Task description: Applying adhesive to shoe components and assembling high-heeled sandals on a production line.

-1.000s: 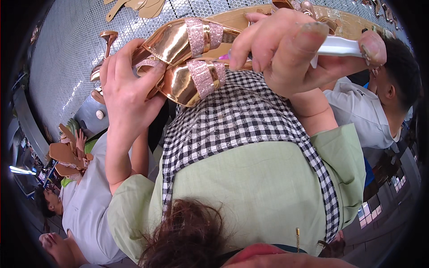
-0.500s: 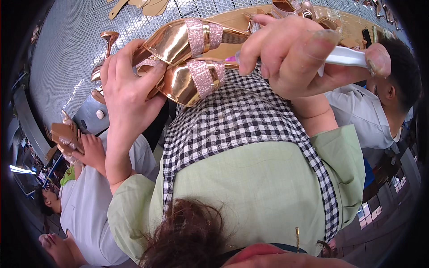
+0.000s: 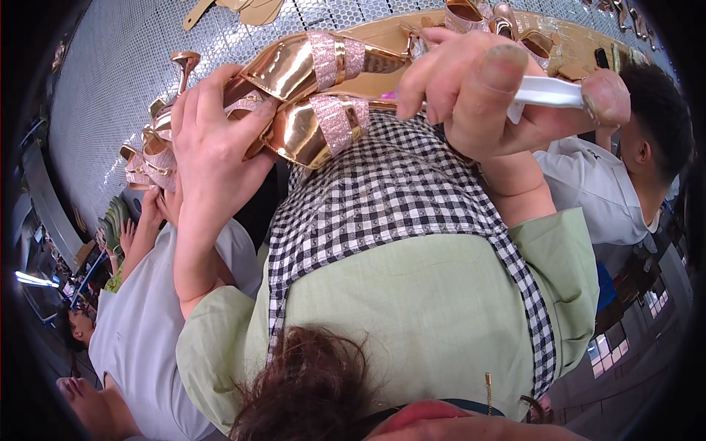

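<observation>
My left hand (image 3: pixel 213 140) is closed around the toe ends of two rose-gold shoes with pink glitter bands, an upper shoe (image 3: pixel 283 70) and a lower shoe (image 3: pixel 298 132). They are held one above the other in front of a black-and-white checked apron (image 3: pixel 390 184). At the heel end, my right hand (image 3: pixel 471 95) is closed on a white-handled tool (image 3: pixel 548 91). Its working end is hidden behind my fingers, though a bit of pink shows beside them. Whether that hand also touches the shoes cannot be told.
A patterned grey table (image 3: pixel 110 103) stretches beyond my hands. Cardboard (image 3: pixel 379 33) lies on it, with more shoes (image 3: pixel 465 13) at the far right. Tan sole-shaped pieces (image 3: pixel 257 10) lie at the back. On the left, a co-worker's hands hold glittery pink shoes (image 3: pixel 158 162); another person (image 3: pixel 588 184) is on the right.
My right hand and the white-handled tool have shifted slightly left. The lower shoe has tipped a little. The left co-worker's hands have moved up from a brown piece to pink shoes.
</observation>
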Tool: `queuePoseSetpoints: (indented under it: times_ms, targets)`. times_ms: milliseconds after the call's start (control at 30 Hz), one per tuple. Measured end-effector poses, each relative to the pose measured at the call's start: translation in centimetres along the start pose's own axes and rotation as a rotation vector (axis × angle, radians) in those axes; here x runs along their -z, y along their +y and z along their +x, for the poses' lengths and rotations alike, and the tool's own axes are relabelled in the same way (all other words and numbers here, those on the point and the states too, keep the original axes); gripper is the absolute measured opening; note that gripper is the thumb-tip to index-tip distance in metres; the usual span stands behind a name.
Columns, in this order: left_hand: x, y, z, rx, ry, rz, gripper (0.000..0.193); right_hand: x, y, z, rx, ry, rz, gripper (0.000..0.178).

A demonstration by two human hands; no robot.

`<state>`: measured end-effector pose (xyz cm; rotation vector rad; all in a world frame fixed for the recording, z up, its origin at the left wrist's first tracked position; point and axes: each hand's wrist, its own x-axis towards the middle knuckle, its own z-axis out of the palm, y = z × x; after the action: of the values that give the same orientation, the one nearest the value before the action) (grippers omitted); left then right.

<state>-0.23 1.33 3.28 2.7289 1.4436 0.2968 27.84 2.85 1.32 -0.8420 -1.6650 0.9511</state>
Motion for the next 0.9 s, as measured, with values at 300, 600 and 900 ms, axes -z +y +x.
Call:
queuePoseSetpoints:
  times_ms: [300, 600, 900]
  targets:
    - [-4.1, -3.7, 7.6, 0.776, -0.36, -1.062, 0.047, 3.3, -2.9, 5.0, 0.205, 0.6, 0.285, 0.069]
    - [-26.0, -9.3, 47.4, 1.088, -0.583, -1.27, 0.042, 15.0, 4.1, 8.1, -0.039, 1.024, -0.058, 0.052]
    - [-41.6, -7.7, 61.1, 0.521, -0.145, 0.395, 0.062, 19.1, 9.6, 6.6, -0.216, 0.948, -0.111, 0.054]
